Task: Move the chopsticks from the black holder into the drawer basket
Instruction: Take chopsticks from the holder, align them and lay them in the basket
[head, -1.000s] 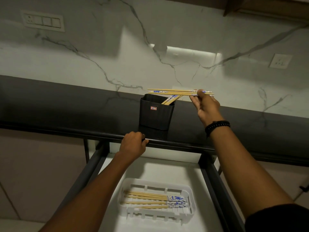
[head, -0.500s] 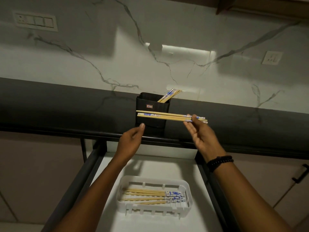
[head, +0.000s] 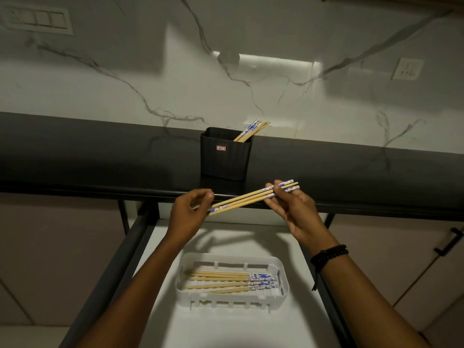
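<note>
A small bundle of wooden chopsticks (head: 247,198) with blue-patterned ends hangs slanted in the air above the open drawer. My left hand (head: 188,214) pinches its lower left end and my right hand (head: 293,209) pinches its upper right end. Behind them the black holder (head: 226,156) stands on the dark counter with a few chopsticks (head: 252,130) leaning out of its right corner. Below, the white slotted basket (head: 282,277) lies in the drawer with several chopsticks (head: 226,281) lying flat inside, blue ends to the right.
The drawer (head: 221,237) is pulled out with a white floor and dark side rails (head: 118,254). A dark counter edge (head: 100,189) runs across above it. The marble wall carries a switch panel (head: 37,20) and a socket (head: 408,69). A cabinet handle (head: 449,243) is at right.
My right hand brought the bundle down from beside the holder to in front of the counter edge. My left hand left the drawer front, rose and took hold of the bundle's left end.
</note>
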